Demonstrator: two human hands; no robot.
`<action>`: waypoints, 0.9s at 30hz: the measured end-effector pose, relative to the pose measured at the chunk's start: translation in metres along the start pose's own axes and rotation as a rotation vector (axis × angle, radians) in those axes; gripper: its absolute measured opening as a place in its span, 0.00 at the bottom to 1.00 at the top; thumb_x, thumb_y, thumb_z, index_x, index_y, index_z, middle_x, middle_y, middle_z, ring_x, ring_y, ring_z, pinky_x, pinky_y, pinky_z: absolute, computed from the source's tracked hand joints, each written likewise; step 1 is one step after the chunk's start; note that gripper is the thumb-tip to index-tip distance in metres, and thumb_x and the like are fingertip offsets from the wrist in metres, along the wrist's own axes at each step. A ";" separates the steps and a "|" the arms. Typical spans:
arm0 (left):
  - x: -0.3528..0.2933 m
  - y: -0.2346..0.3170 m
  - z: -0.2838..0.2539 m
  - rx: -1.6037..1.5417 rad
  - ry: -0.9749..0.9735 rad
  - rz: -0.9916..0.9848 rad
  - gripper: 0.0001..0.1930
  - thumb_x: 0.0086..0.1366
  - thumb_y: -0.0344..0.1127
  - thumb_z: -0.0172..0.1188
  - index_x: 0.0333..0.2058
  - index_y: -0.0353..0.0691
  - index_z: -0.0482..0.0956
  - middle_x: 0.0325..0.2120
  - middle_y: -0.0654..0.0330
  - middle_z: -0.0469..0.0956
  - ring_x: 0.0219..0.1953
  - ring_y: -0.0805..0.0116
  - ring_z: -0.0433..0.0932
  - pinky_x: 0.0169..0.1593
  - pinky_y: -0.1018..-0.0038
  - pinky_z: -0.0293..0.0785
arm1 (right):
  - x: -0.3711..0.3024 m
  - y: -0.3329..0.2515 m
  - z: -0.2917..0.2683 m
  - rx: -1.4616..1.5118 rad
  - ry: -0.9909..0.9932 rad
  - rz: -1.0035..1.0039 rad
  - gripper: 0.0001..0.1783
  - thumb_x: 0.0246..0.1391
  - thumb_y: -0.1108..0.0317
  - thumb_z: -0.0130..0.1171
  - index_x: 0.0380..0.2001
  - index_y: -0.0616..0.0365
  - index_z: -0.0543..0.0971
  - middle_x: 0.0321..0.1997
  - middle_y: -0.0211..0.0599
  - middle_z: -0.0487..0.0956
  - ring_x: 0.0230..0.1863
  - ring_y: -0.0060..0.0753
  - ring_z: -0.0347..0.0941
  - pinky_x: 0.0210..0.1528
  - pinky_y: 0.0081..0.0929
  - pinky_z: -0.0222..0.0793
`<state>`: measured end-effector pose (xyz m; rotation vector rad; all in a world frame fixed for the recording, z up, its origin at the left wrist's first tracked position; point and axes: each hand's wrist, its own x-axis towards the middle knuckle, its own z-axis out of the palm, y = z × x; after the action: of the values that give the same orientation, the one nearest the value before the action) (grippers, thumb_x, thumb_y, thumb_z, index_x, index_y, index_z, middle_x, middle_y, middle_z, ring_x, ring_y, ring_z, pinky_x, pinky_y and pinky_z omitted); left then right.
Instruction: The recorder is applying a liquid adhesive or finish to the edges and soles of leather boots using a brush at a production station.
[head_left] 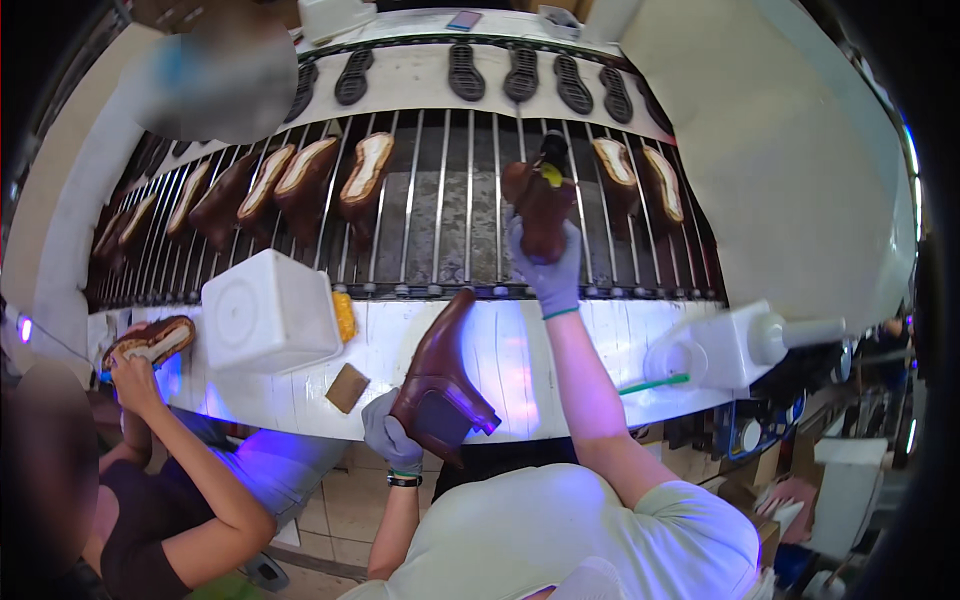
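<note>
My left hand (388, 432), in a pale glove, is closed on a brown ankle boot (438, 375) at the table's front edge. That boot is tilted, with a dark panel on its side. My right hand (548, 272), gloved with a green cuff, reaches out over the metal bar rack (430, 200) and grips a second brown boot (545, 225). A yellow patch and a black part show at that boot's far end. My right fingers are partly hidden beneath it.
Several brown boots with pale bottoms (367, 170) lie on the rack, and black soles (466, 72) line the strip behind. On the white table (500, 370) are a white container (270, 312), a brown pad (347, 388), a white bottle (735, 345) and a green-handled brush (655, 383). A co-worker's hands (135, 375) hold a shoe at left.
</note>
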<state>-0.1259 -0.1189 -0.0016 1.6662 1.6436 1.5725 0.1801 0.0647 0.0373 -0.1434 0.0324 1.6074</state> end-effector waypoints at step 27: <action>-0.004 -0.004 0.001 -0.065 -0.056 -0.064 0.26 0.72 0.45 0.41 0.41 0.27 0.82 0.36 0.46 0.82 0.38 0.50 0.78 0.45 0.59 0.72 | -0.010 0.019 -0.059 0.045 0.072 0.072 0.32 0.52 0.58 0.57 0.59 0.60 0.67 0.56 0.50 0.75 0.55 0.55 0.74 0.61 0.56 0.70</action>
<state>-0.1258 -0.1205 -0.0069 1.5945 1.5846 1.5191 0.1660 0.0473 -0.0210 -0.1668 0.1305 1.6711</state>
